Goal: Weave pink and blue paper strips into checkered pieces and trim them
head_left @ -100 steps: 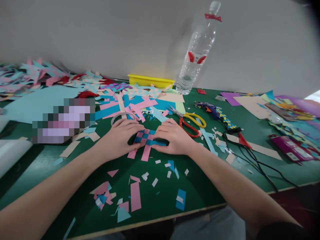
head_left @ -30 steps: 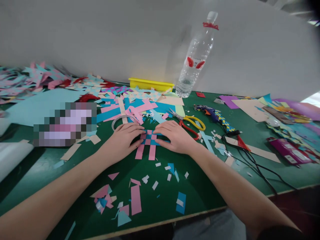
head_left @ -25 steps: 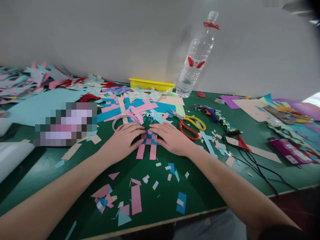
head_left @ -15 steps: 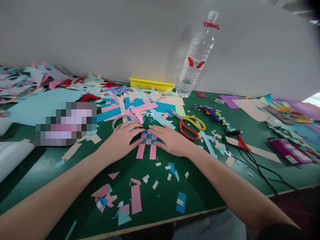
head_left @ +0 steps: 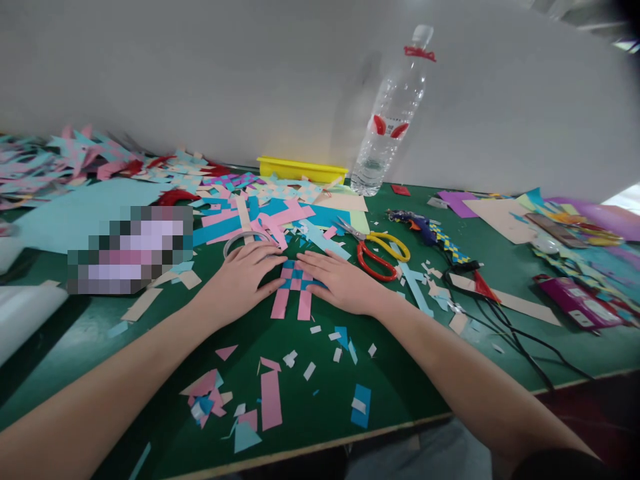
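Flat on the green table (head_left: 380,373) lies a small woven piece of pink and blue paper strips (head_left: 296,284), two pink ends pointing toward me. My left hand (head_left: 249,275) rests on its left edge, fingers stretched out and thumb against the weave. From the other side, my right hand (head_left: 337,279) lies flat with its fingers over the right part, hiding some of it. Behind my left hand a roll of tape (head_left: 231,247) is partly covered. Scissors (head_left: 383,256) with red and yellow handles lie open just beyond my right hand.
A tall clear bottle (head_left: 387,120) leans by the grey wall. A yellow tray (head_left: 303,171) stands at the back among paper strips. To the right are a glue gun (head_left: 425,230), black cords (head_left: 520,340) and a purple pack (head_left: 575,301). Paper scraps (head_left: 271,399) lie in front.
The view has shifted very slightly. Both hands stay in the same place on the woven paper, and nothing else has visibly moved.
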`<action>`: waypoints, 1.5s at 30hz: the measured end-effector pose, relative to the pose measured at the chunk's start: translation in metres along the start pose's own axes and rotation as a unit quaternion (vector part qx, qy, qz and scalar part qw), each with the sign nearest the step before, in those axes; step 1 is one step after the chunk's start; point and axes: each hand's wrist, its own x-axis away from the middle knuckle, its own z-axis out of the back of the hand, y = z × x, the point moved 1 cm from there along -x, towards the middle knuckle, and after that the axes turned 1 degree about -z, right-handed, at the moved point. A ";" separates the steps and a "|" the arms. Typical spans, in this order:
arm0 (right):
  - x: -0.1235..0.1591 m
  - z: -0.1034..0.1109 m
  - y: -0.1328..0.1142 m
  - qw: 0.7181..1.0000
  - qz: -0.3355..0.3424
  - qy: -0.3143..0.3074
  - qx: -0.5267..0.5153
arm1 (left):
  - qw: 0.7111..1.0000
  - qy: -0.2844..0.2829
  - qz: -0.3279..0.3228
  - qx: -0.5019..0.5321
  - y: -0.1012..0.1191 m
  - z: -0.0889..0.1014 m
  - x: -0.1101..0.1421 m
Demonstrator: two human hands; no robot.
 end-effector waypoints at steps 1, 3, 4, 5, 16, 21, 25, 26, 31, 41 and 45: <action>0.000 0.000 0.000 1.000 0.000 0.002 -0.001 | 1.000 0.004 0.000 -0.003 0.000 0.001 0.000; 0.001 0.001 0.000 1.000 0.002 0.002 -0.003 | 1.000 0.005 -0.002 -0.015 0.001 0.001 0.000; 0.001 0.002 0.000 1.000 0.002 0.001 -0.004 | 1.000 0.004 -0.003 -0.023 0.002 0.001 -0.001; 0.001 0.002 0.000 1.000 0.002 0.001 -0.004 | 1.000 0.001 -0.002 -0.029 0.002 0.001 0.000; 0.001 0.007 -0.007 0.998 0.055 0.008 0.025 | 0.999 -0.012 0.006 -0.048 -0.003 -0.005 0.002; 0.001 0.007 -0.008 0.997 0.064 0.010 0.036 | 0.999 -0.016 0.002 -0.036 -0.005 -0.006 0.000; 0.000 0.006 -0.011 0.997 0.064 0.006 0.043 | 1.000 0.003 0.012 -0.018 -0.007 -0.009 -0.003; 0.000 0.006 -0.012 0.997 0.062 0.005 0.045 | 1.000 0.008 0.013 -0.013 -0.008 -0.010 -0.003; -0.001 0.005 -0.012 0.997 0.055 0.005 0.046 | 1.000 0.019 0.004 0.007 -0.012 -0.011 -0.004; -0.001 0.004 -0.012 0.998 0.052 0.010 0.041 | 1.000 0.029 0.005 0.005 -0.010 -0.010 -0.006; 0.000 0.005 -0.013 0.998 0.051 0.023 0.028 | 0.999 0.034 0.000 0.002 -0.009 -0.010 -0.006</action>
